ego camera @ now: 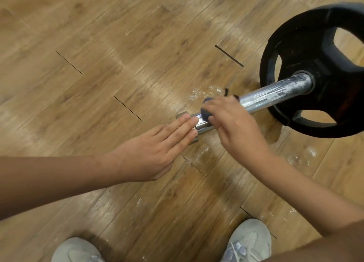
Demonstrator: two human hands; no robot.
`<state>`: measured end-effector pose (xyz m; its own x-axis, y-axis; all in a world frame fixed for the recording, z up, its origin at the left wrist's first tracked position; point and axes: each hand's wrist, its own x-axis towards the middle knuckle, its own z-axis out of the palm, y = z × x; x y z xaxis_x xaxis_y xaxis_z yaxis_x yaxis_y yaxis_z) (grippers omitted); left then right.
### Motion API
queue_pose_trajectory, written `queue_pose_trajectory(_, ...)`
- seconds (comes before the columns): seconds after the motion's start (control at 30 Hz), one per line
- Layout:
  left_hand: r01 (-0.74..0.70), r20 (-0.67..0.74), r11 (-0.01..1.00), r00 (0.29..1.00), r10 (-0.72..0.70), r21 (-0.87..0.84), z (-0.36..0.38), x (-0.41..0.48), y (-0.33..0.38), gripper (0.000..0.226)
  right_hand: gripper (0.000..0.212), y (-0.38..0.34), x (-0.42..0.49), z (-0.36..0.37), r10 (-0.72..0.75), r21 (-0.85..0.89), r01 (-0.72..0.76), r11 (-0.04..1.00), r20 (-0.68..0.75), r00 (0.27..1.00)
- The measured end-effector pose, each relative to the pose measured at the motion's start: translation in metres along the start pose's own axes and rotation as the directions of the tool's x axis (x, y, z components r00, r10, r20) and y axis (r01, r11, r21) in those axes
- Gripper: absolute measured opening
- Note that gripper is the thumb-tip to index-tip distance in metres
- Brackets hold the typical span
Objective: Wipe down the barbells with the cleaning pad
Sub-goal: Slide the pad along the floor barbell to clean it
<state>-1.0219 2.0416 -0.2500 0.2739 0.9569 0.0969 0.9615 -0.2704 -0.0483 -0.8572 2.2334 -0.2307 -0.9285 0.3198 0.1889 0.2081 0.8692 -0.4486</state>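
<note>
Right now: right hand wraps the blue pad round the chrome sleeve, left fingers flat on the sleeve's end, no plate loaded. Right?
Wrong on the plate: the head view shows a black weight plate loaded on the chrome sleeve. The rest holds: the right hand wraps the blue pad round it, and the left hand lays flat fingers on the sleeve's end.

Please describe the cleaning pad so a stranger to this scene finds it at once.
From the black weight plate on the right, follow the chrome bar toward its free end. There the right hand grips a dark blue pad, the only dark thing on the shiny metal.
</note>
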Motion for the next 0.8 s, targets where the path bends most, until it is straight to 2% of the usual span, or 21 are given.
queue_pose_trajectory(0.07,-0.001,0.002,1.0,1.0,0.001,0.009,0.0,-0.001,-0.004,0.071,0.029,0.001,0.001,0.0,-0.108,0.011,0.108,0.994,0.066,0.992)
queue_pose_trajectory(0.13,0.006,0.014,1.0,1.0,-0.006,-0.008,0.0,-0.001,-0.009,0.07,0.022,0.016,0.017,-0.007,-0.045,0.001,0.045,0.999,0.047,0.998)
queue_pose_trajectory(0.2,0.019,0.035,0.999,0.999,-0.018,-0.034,0.001,-0.001,-0.014,0.07,0.019,0.025,0.03,-0.012,0.047,-0.02,-0.048,0.999,-0.034,0.998)
queue_pose_trajectory(0.23,0.027,0.042,0.999,0.999,-0.025,-0.04,0.002,0.0,-0.016,0.07,0.019,0.022,0.032,-0.009,0.048,-0.03,-0.049,0.998,-0.047,0.998)
queue_pose_trajectory(0.33,0.046,0.04,0.998,0.998,-0.045,-0.031,0.003,0.001,-0.024,0.069,0.026,0.005,0.028,0.004,-0.107,0.0,0.107,0.994,0.048,0.993)
queue_pose_trajectory(0.4,0.052,0.021,0.999,0.998,-0.052,-0.014,0.004,0.001,-0.029,0.069,0.027,0.011,0.036,0.002,-0.127,0.016,0.127,0.992,0.086,0.988)
queue_pose_trajectory(0.53,0.076,0.031,0.997,0.997,-0.076,0.01,0.004,0.002,-0.039,0.078,0.021,0.036,0.061,-0.004,0.06,-0.051,-0.064,0.997,-0.069,0.996)
queue_pose_trajectory(0.73,0.116,0.032,0.993,0.993,-0.117,0.016,0.004,0.004,-0.056,0.077,0.034,0.021,0.055,0.014,-0.1,-0.011,0.1,0.995,-0.019,0.995)
queue_pose_trajectory(0.8,0.126,0.026,0.992,0.992,-0.126,0.011,0.006,0.006,-0.063,0.077,0.028,0.033,0.063,0.009,-0.068,-0.031,0.066,0.997,-0.074,0.995)
